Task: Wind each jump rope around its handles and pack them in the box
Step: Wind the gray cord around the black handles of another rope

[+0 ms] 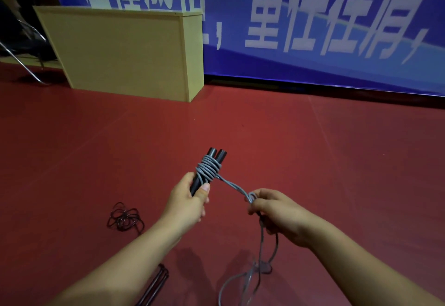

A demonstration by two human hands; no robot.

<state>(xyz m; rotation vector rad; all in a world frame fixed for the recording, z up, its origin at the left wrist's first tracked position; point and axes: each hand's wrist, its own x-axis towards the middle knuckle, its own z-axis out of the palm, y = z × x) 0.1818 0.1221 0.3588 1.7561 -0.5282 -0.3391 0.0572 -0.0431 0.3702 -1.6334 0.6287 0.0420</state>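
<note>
Nearest the camera, slack grey rope [243, 279] lay looped on the red floor [337, 161], with a pair of dark handles [159, 281] to its left. The right hand [277, 214] pinched the doubled rope, fingers curled round it. The left hand [190, 197] gripped two black handles [212, 163], partly wound with grey coils. A dark rope tangle [125, 219] sat left on the floor. Farther off stood a beige wooden box [125, 52] before a blue banner [313, 16].

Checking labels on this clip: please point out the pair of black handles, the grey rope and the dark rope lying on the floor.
black handles [218, 156]: head view, on the upper ends.
grey rope [207, 168]: head view, on the coils wound around the handles.
dark rope [125, 219]: head view, on the loose tangle.
</note>
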